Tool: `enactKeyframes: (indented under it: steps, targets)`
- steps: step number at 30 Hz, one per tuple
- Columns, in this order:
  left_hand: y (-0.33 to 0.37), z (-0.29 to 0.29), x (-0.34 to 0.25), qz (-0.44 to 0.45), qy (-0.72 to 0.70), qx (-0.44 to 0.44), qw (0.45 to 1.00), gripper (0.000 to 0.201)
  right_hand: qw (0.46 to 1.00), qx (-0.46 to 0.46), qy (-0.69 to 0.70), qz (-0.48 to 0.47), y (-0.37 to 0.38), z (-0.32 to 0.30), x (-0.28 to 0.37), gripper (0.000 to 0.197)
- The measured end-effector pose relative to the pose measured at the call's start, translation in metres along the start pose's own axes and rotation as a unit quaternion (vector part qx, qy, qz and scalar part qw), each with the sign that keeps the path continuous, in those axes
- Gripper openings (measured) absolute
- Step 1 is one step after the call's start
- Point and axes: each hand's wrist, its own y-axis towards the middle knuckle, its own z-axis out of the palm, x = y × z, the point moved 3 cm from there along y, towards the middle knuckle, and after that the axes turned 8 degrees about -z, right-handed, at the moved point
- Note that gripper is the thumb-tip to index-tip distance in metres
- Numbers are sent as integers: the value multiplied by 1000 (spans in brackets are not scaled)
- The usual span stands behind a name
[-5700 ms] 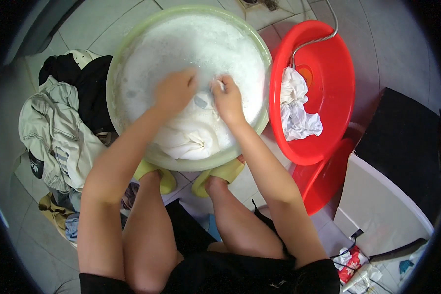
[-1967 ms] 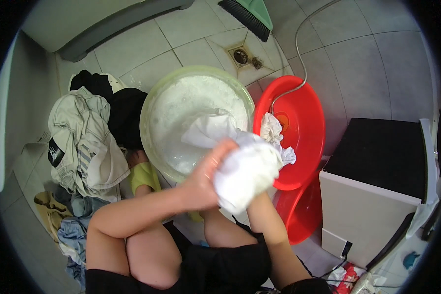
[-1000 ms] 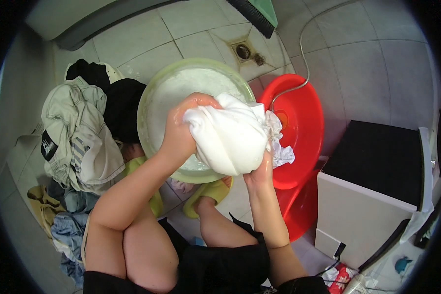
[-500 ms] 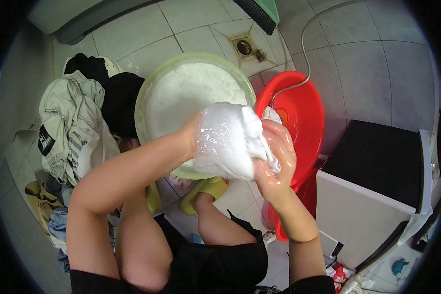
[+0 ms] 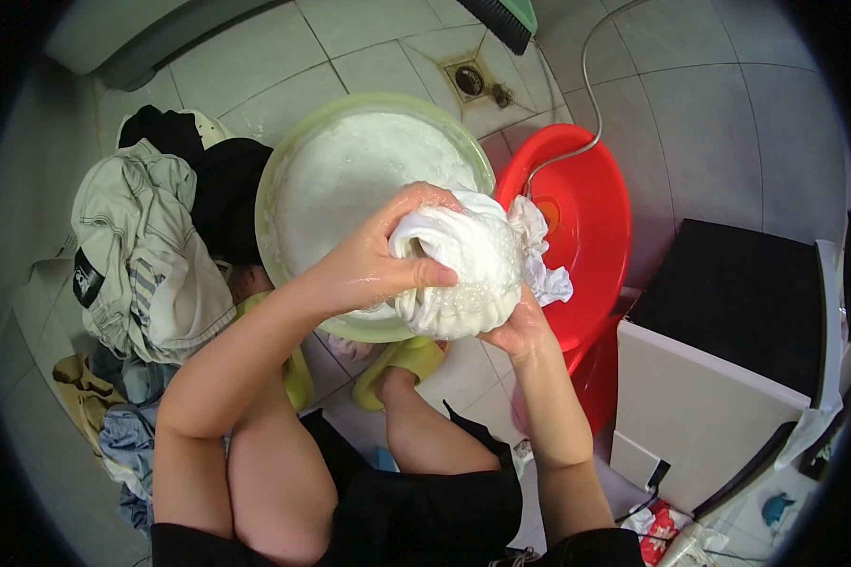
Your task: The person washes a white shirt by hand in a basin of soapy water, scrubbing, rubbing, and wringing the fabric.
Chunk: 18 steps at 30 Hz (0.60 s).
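Observation:
A wet white garment [image 5: 477,269], bunched into a roll with suds on it, is held up over the near right rim of a pale green basin [image 5: 267,222]. My left hand [image 5: 397,255] grips its left side, thumb in front and fingers over the top. My right hand [image 5: 518,329] holds it from below on the right, most of its fingers hidden behind the cloth. White foamy water [image 5: 350,175] fills the basin.
A red basin [image 5: 600,227] on the right has a white cloth [image 5: 547,279] and a metal hose [image 5: 591,113] in it. Piled clothes [image 5: 147,246] lie left. A white cabinet [image 5: 709,406] with a black top stands right. A floor drain [image 5: 468,82] and broom [image 5: 501,21] are at the back.
The white garment has been turned and bunched into a rounder roll. My left hand has come round to its front; my right hand has moved down beneath it. The cloth in the red basin shows more.

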Motion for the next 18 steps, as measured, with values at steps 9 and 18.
enactKeyframes:
  steps: [9,18]
  targets:
    - [-4,8,14,-130,-276,-210,929,21,804,-147,-327,-475,-44,64,5,35]
    - [17,21,41,-14,212,-28,977,25,467,93,-653,-589,-89,108,34,31]
